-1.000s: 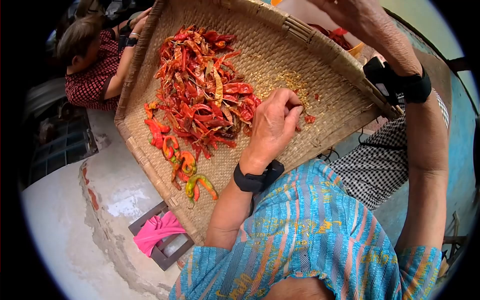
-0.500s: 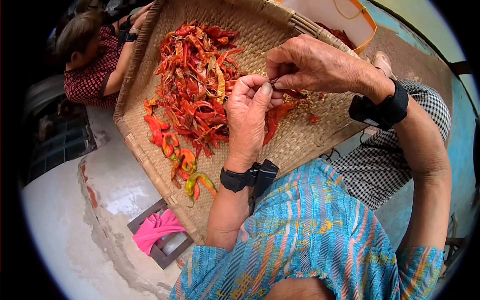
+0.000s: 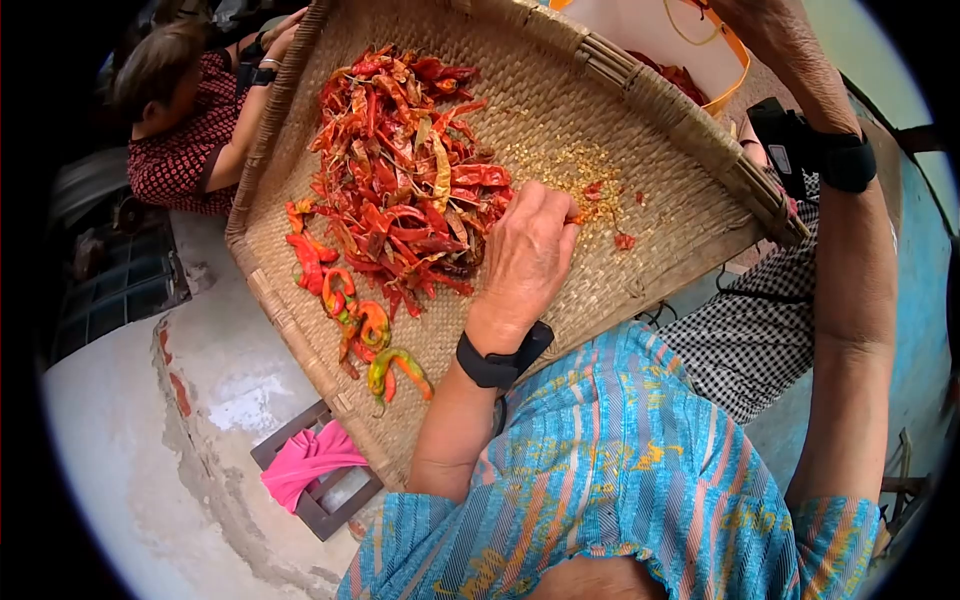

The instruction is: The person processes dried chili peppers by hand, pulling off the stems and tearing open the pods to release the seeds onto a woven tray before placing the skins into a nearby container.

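Observation:
A large woven bamboo tray (image 3: pixel 660 100) holds a heap of dried red chillies (image 3: pixel 400 180), with a few orange-green ones (image 3: pixel 375 340) trailing toward its near edge. My left hand (image 3: pixel 525 255) lies palm down on the tray at the right side of the heap. Its fingers are curled on the mat beside a patch of loose seeds (image 3: pixel 560 165); whether they pinch a chilli is hidden. My right hand (image 3: pixel 745 15) is raised at the top edge of the view, above a white bag with an orange rim (image 3: pixel 650 30), and is mostly cut off.
Another person in a red patterned top (image 3: pixel 170 140) sits at the tray's far left corner, hands near its rim. A pink cloth (image 3: pixel 310 465) lies on a small wooden frame (image 3: pixel 330 515) on the concrete floor. More red chillies (image 3: pixel 680 75) show inside the white bag.
Half a second ago both hands met over the tray on one chilli. Now my right hand has lifted up toward the white bag and my left hand has dropped back beside the heap.

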`<state>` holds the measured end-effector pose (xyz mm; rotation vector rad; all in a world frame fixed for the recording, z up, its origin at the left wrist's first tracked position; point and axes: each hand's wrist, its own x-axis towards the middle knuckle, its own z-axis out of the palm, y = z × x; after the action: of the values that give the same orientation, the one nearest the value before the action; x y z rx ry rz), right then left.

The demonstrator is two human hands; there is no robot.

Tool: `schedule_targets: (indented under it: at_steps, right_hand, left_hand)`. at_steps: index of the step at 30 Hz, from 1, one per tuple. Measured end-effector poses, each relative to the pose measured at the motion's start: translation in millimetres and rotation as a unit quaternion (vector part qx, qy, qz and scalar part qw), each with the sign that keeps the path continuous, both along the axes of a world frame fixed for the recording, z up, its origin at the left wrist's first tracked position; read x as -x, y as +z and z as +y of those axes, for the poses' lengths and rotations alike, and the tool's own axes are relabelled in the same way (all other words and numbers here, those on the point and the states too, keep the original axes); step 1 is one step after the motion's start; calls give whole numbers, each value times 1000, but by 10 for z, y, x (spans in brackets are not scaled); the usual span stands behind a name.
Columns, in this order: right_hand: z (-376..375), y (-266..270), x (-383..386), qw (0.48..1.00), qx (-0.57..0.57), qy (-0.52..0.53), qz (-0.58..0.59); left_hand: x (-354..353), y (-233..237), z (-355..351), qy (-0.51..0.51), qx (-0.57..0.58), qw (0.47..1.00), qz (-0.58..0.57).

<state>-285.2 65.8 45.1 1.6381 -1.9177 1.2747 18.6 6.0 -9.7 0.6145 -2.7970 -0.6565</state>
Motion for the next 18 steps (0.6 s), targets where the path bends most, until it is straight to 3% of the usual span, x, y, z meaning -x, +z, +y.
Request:
schedule_targets:
  at_steps: [3,5,7,8,9,10,11,13,14,18]
  right_hand:
    - [71,-30,48,994,-82,-66,3]
    - [47,-74,55,996,-59,-61,37]
    - [19,-89,-19,995,-36,-54,72]
    - [0,-102,-92,999,-45,-4,3]
    - [-13,-63,-204,995,-53,46,-67]
    - [31,107,-386,953,-122,142,-237]
    - [-29,13,-432,966,-102,200,-127]
    - [-68,-162,-642,919,-200,299,-158]
    - [-40,-167,-761,919,-214,312,-112]
    - [-69,-193,-1007,885,-260,360,-139]
  left_hand:
    - [9,-13,3,0,-4,1000,12]
    - [19,28,17,5,-17,1000,24]
    - [56,145,45,100,-142,982,68]
    - [49,148,27,102,-140,982,68]
    - [50,148,-9,133,-241,952,135]
    - [52,150,-42,161,-339,905,200]
    - [47,169,-71,158,-393,874,239]
    - [45,208,-91,173,-413,858,253]
    - [48,218,-101,188,-433,840,267]
    - [80,232,-80,180,-470,815,289]
